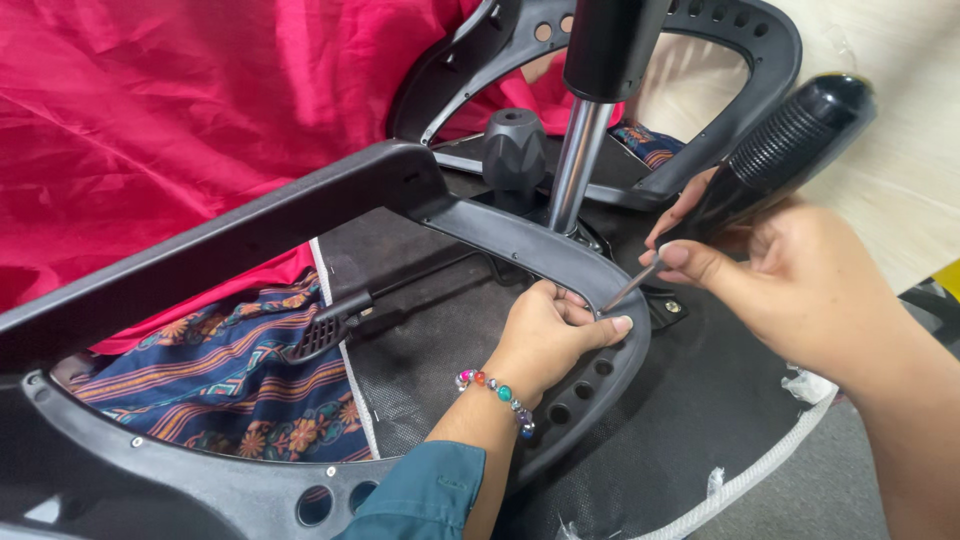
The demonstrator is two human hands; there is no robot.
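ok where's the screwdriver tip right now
Centre-right in the head view: the screwdriver is in the right hand, its tip at the black frame beside the left hand.

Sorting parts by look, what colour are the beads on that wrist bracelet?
Multicoloured: pink, orange, teal and purple beads on the bracelet, seen in the head view.

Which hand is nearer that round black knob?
Left. The left hand grips the curved frame below the knob; the right hand, holding the screwdriver, sits farther off to the side.

From where I stand, no package, label, sign or screen shows anywhere in view.
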